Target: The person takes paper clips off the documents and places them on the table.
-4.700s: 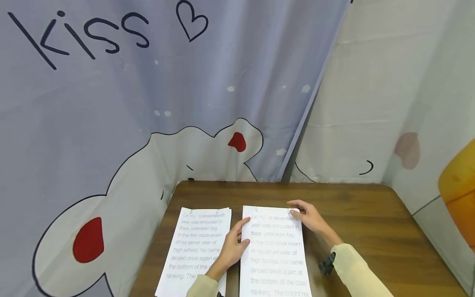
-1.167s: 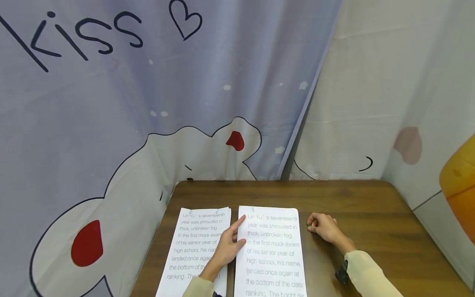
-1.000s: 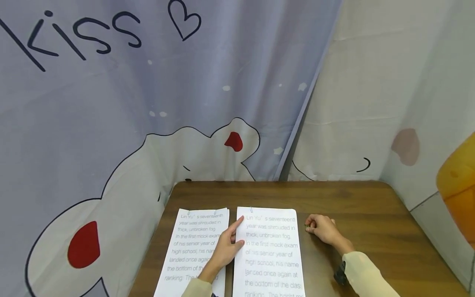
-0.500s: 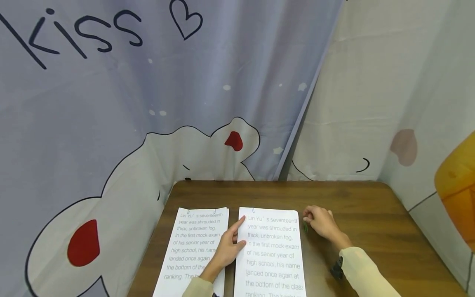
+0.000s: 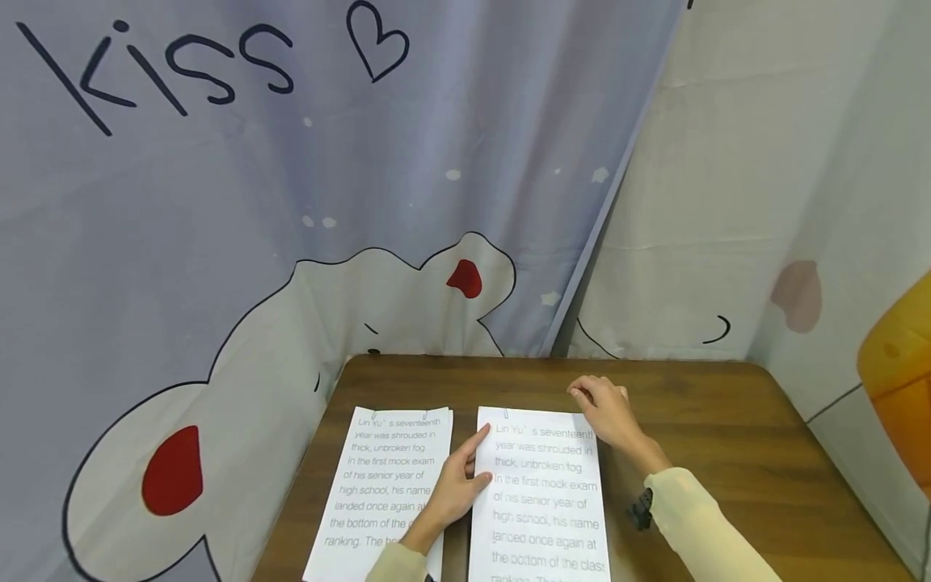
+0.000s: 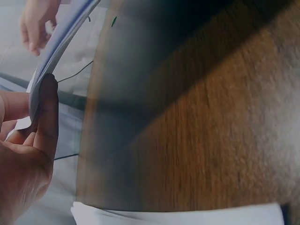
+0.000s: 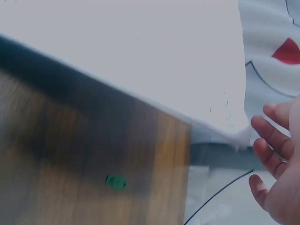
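A stack of printed paper sheets (image 5: 541, 501) stands raised off the table, with a paper clip (image 5: 506, 414) at its top left. My left hand (image 5: 452, 487) pinches its left edge between thumb and fingers, as the left wrist view also shows. Close to the stack's top right corner is my right hand (image 5: 609, 412), its fingers loosely bent and holding nothing. In the right wrist view those fingers (image 7: 269, 140) are beside the corner, with a small gap. A green paper clip (image 7: 116, 182) lies on the table below the stack.
Left of the raised stack, a second printed stack (image 5: 385, 477) lies on the wooden table (image 5: 698, 436), with clips at its top edge. A patterned curtain (image 5: 407, 162) hangs behind the table and along the right side.
The right hand left the stack's top right corner, where a clip no longer shows, and went down to the table at right. It let go of the green clip there and rose back to the corner.
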A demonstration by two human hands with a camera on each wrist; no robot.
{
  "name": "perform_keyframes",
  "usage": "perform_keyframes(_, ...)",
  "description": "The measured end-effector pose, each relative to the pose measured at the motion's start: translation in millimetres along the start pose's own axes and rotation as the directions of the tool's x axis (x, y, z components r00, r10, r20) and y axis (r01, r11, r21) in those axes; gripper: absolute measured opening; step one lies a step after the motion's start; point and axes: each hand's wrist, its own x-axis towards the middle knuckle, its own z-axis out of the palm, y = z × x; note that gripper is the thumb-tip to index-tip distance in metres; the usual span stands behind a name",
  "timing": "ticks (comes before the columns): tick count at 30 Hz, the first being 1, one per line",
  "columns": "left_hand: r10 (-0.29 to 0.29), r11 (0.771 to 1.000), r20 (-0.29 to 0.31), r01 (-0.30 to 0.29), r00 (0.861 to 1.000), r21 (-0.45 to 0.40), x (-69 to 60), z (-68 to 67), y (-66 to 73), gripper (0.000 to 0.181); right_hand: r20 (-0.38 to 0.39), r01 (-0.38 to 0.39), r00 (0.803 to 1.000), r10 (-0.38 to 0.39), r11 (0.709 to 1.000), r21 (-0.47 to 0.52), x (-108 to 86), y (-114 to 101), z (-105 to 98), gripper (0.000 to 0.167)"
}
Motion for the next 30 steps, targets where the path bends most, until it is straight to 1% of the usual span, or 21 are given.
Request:
perform_keyframes(3, 0.006, 1.000, -0.002, -0.006, 1.000, 0.004, 0.9, 2.1, -0.1, 0.083, -0.015, 0.028, 1.000, -0.027, 0.999, 0.043, 5.6, -10, 6, 0.013)
perform_keyframes(5, 0.007, 1.000, 0.000, -0.007, 1.000, 0.010, 1.6, 3.8, 0.3, 0.083, -0.006, 0.037, 0.999, -0.037, 0.997, 0.064, 7.7, -15, 12, 0.010)
perform_keyframes(8, -0.006, 1.000, 0.001, 0.006, 1.000, 0.013, 2.7, 6.4, 1.9, 0.084, 0.035, 0.035, 0.999, -0.039, 0.994, 0.105, 9.3, -23, 21, 0.009)
perform_keyframes(12, -0.026, 1.000, 0.004, 0.026, 1.000, 0.014, 3.8, 8.5, 4.7, 0.084, 0.091, 0.039, 0.994, -0.052, 0.990, 0.133, 10.4, -34, 32, 0.011)
perform_keyframes(17, -0.016, 1.000, 0.019, 0.016, 1.000, 0.014, 3.9, 7.7, 6.2, 0.082, 0.107, 0.067, 0.991, -0.081, 0.989, 0.134, 13.5, -49, 43, 0.014)
perform_keyframes(20, -0.006, 1.000, 0.029, 0.006, 1.000, 0.014, 3.9, 7.1, 5.3, 0.082, 0.122, 0.059, 0.990, -0.076, 0.989, 0.138, 15.9, -56, 47, 0.014)
perform_keyframes(23, 0.001, 1.000, 0.042, -0.002, 0.999, 0.012, 4.0, 6.4, 4.8, 0.082, 0.156, 0.055, 0.985, -0.076, 0.989, 0.135, 17.5, -62, 50, 0.015)
perform_keyframes(27, -0.011, 1.000, 0.046, 0.011, 0.999, 0.010, 3.6, 4.7, 4.5, 0.083, 0.192, 0.066, 0.977, -0.089, 0.990, 0.121, 17.4, -66, 54, 0.017)
perform_keyframes(30, -0.016, 1.000, 0.038, 0.016, 0.999, 0.010, 3.0, 3.4, 4.8, 0.084, 0.202, 0.068, 0.975, -0.091, 0.991, 0.119, 17.3, -68, 56, 0.016)
